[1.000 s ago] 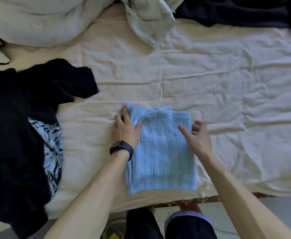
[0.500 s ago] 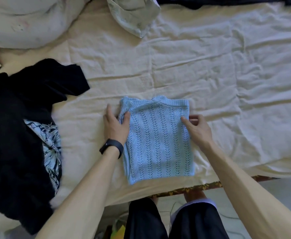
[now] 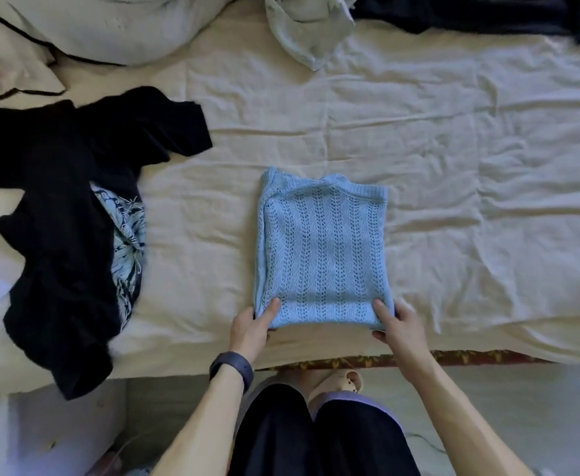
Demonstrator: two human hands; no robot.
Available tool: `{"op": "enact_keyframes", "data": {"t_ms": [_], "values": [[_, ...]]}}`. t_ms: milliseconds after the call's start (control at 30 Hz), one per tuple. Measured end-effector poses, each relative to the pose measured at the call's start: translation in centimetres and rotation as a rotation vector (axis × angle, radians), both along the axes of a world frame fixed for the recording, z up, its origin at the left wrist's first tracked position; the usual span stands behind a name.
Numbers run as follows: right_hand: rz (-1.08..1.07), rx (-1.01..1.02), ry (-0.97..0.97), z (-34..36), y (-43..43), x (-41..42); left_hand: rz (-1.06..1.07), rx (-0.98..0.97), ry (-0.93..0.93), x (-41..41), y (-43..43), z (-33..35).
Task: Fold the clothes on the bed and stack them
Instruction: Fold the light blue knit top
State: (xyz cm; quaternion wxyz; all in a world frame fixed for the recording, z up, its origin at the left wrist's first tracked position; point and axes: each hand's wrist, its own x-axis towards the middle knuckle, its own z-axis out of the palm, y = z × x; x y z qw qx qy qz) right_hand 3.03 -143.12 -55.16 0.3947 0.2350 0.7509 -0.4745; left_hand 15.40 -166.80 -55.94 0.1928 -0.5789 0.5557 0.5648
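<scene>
A light blue knitted top (image 3: 323,249), folded into a rectangle, lies flat on the cream bed sheet (image 3: 470,173) near the bed's front edge. My left hand (image 3: 252,326) pinches its near left corner, thumb on top and fingers underneath. At the near right corner my right hand (image 3: 396,322) holds the fabric the same way. A black garment (image 3: 62,207) lies crumpled at the left, partly covering a blue and white patterned cloth (image 3: 127,242).
A pale pillow (image 3: 110,25) and a pale green garment (image 3: 309,32) lie at the back of the bed. Dark clothing (image 3: 480,15) sits at the back right. The bed's front edge with a patterned trim (image 3: 453,357) runs just below my hands.
Both hands have slid from the top's far corners and sides down to its near corners and taken hold there. The top itself stays folded in place.
</scene>
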Motion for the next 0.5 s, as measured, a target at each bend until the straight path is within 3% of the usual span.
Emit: {"op": "enact_keyframes", "data": {"t_ms": [167, 333, 500], "values": [[-0.074, -0.047, 0.121, 1.7, 3.7, 3.3, 0.083, -0.031, 0.102, 3.3, 3.0, 2.0], [-0.142, 0.027, -0.049, 2.5, 8.8, 9.8, 0.066, 0.014, -0.013, 8.8, 9.1, 3.8], [-0.213, 0.103, -0.021, 4.1, 10.8, 11.7, 0.146, -0.046, 0.021, 10.8, 12.0, 5.6]]}}
